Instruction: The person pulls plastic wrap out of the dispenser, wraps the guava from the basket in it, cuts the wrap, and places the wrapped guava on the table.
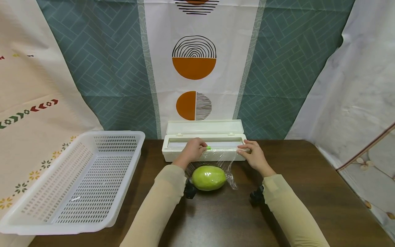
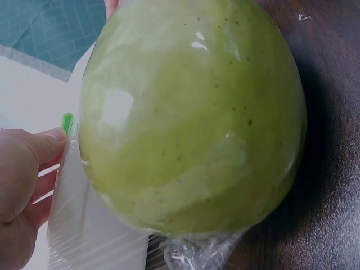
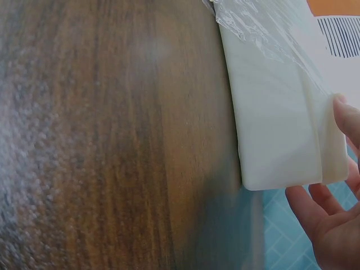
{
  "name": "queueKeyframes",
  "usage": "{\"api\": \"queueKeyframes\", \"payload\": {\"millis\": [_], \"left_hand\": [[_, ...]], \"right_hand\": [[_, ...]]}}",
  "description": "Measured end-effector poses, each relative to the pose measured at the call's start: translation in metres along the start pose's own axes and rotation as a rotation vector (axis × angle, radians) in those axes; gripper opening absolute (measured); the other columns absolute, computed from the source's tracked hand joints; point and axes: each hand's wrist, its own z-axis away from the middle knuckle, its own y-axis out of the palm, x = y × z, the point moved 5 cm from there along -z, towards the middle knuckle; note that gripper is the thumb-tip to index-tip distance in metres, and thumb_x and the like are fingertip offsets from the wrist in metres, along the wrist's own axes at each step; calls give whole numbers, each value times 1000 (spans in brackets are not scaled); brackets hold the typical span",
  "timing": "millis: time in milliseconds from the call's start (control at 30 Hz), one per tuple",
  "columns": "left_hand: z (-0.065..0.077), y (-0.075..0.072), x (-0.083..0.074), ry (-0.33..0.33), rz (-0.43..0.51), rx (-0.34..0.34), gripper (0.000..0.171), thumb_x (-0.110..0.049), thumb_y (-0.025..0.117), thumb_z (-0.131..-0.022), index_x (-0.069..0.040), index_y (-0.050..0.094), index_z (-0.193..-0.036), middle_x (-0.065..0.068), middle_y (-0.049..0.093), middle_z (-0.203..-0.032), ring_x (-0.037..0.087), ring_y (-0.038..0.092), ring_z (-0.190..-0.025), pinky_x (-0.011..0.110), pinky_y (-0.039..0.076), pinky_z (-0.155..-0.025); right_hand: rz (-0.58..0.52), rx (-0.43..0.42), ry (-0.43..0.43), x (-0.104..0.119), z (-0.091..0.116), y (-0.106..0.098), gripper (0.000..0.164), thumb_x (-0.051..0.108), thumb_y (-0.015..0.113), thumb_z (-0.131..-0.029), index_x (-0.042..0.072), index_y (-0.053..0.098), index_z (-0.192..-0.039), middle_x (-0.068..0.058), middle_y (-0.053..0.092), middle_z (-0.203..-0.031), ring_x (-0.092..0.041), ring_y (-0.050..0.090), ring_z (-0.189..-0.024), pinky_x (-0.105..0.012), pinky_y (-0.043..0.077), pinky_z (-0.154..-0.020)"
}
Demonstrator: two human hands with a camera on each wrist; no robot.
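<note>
A white cling film dispenser [image 1: 205, 156] stands at the back of the table, its lid [image 1: 205, 127] raised and a film roll inside. On its front edge sits a small green slide cutter [image 2: 67, 122]. My left hand [image 1: 192, 151] pinches this cutter between thumb and fingers. With my right hand [image 1: 253, 156] I hold the dispenser's right end, thumb on the front edge, fingers around the end. A green oval fruit [image 1: 208, 178] with small dark specks lies before the box, covered in cling film [image 1: 230, 175]. The film stretches from the fruit up to the dispenser's edge.
To the left is a large white perforated plastic basket [image 1: 123, 192]. The brown wooden table [image 1: 308, 185] extends to the right and front. Behind the dispenser hangs a patterned cloth [image 1: 197, 75]. Dark wrist cameras sit beside the fruit and at my right sleeve.
</note>
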Motion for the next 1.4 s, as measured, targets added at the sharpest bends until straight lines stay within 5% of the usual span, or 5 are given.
{"api": "queueKeyframes", "payload": {"millis": [1400], "left_hand": [[5,-3,3,8,-4,-18,22,-15,54,-96,-4,66,-111,11,64,-112,24,61,-102,37,52,-86]], "right_hand": [[-20,-3,-6,2,2,0,32,20,67,-88,-2,67,-111,-21,41,-140,-40,37,-130,-54,37,-103]]}}
